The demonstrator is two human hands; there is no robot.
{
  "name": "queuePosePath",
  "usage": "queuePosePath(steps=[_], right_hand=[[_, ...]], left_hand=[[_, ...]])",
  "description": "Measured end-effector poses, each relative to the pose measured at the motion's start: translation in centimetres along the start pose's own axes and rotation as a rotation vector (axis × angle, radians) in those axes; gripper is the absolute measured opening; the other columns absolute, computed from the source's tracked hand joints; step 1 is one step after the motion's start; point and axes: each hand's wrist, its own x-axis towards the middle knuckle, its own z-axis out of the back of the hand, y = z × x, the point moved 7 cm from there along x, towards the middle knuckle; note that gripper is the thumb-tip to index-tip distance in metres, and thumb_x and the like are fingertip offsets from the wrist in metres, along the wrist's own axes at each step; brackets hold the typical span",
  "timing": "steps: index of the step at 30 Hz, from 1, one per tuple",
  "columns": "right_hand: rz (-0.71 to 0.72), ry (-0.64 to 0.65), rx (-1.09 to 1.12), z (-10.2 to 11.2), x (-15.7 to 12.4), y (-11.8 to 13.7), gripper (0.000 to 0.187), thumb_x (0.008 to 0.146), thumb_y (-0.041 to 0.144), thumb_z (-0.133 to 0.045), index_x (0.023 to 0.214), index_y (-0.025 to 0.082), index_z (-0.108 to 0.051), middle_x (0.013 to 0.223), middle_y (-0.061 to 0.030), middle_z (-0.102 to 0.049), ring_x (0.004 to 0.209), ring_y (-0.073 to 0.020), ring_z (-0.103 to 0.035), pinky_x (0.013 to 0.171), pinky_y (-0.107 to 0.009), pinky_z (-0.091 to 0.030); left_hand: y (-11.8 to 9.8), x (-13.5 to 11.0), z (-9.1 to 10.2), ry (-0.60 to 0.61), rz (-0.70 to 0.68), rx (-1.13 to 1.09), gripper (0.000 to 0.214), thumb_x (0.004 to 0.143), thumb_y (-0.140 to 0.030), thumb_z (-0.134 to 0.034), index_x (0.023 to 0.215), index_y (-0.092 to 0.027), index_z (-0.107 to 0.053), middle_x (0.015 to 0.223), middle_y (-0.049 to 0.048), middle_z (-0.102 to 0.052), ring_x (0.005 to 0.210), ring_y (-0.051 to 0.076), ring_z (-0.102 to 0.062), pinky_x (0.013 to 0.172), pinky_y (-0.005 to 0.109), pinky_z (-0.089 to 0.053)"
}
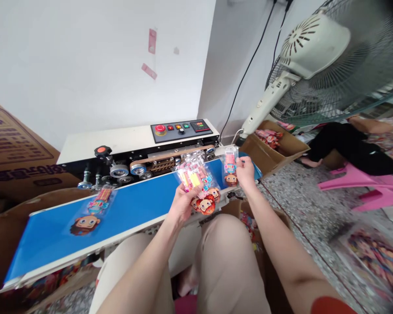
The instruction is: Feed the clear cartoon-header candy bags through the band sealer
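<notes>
My left hand (182, 201) is closed around a fanned stack of clear plastic packets (203, 185) with cartoon faces and bright lettering, held over the front edge of the blue conveyor belt (144, 198). Between the fingers and thumb of my right hand (245, 171) is one more packet (230, 165), upright at the belt's right end with its printed face downward. Another packet (93, 211) lies flat on the left part of the belt, apart from both hands. Behind the belt runs the sealing machine (180, 159) with its rollers and band.
A control panel (182, 130) with a red stop button tops the machine. At right stand a large fan (314, 48), a carton of packets (265, 146) and a pink stool (363, 187) near a seated person (340, 135). A brown carton (16, 148) is at left.
</notes>
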Motion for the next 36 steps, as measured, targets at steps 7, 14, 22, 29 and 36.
queuePosePath(steps=[7, 14, 22, 29, 36], right_hand=[[0.054, 0.157, -0.358, -3.6, 1.9, 2.6, 0.010, 0.086, 0.027, -0.051, 0.079, 0.021, -0.053, 0.069, -0.0041, -0.060, 0.067, -0.0187, -0.055, 0.065, -0.029, -0.037], [0.146, 0.448, 0.228, -4.2, -5.7, 8.3, 0.038, 0.086, 0.057, -0.048, 0.082, 0.022, -0.063, 0.077, -0.0033, -0.066, 0.071, -0.0183, -0.060, 0.063, -0.028, -0.047], [-0.066, 0.533, 0.492, -3.6, -8.4, 9.0, 0.038, 0.079, 0.058, -0.059, 0.084, 0.021, -0.062, 0.080, -0.0020, -0.065, 0.071, -0.0161, -0.060, 0.058, -0.024, -0.048], [0.063, 0.281, 0.353, -2.3, -8.6, 7.7, 0.033, 0.078, 0.054, -0.062, 0.072, 0.022, -0.056, 0.064, 0.0005, -0.058, 0.058, -0.0148, -0.054, 0.054, -0.027, -0.049], [-0.076, 0.377, 0.496, -2.9, -8.1, 7.6, 0.034, 0.074, 0.055, -0.065, 0.083, 0.022, -0.059, 0.071, 0.0002, -0.060, 0.058, -0.0149, -0.057, 0.048, -0.027, -0.052]], left_hand=[[0.0, 0.1, -0.1, 0.002, -0.003, 0.013, 0.051, 0.054, -0.028, -0.088, 0.100, -0.015, -0.070, 0.094, 0.0111, -0.075, 0.080, 0.025, -0.071, 0.075, 0.034, -0.054], [0.2, 0.2, 0.0, -0.015, -0.006, 0.001, 0.057, 0.050, -0.031, -0.090, 0.101, -0.015, -0.070, 0.097, 0.0116, -0.074, 0.081, 0.026, -0.071, 0.080, 0.037, -0.054], [0.2, -0.1, -0.6, 0.026, 0.016, 0.012, 0.056, 0.053, -0.030, -0.089, 0.103, -0.016, -0.069, 0.099, 0.0113, -0.074, 0.083, 0.026, -0.070, 0.078, 0.036, -0.054], [0.4, -0.1, -0.7, 0.029, -0.013, 0.018, 0.055, 0.051, -0.032, -0.089, 0.100, -0.017, -0.070, 0.098, 0.0104, -0.074, 0.084, 0.026, -0.070, 0.081, 0.036, -0.053], [0.4, 0.1, -0.4, 0.017, -0.005, -0.009, 0.057, 0.053, -0.032, -0.088, 0.105, -0.016, -0.069, 0.100, 0.0112, -0.074, 0.080, 0.025, -0.071, 0.078, 0.037, -0.054]])
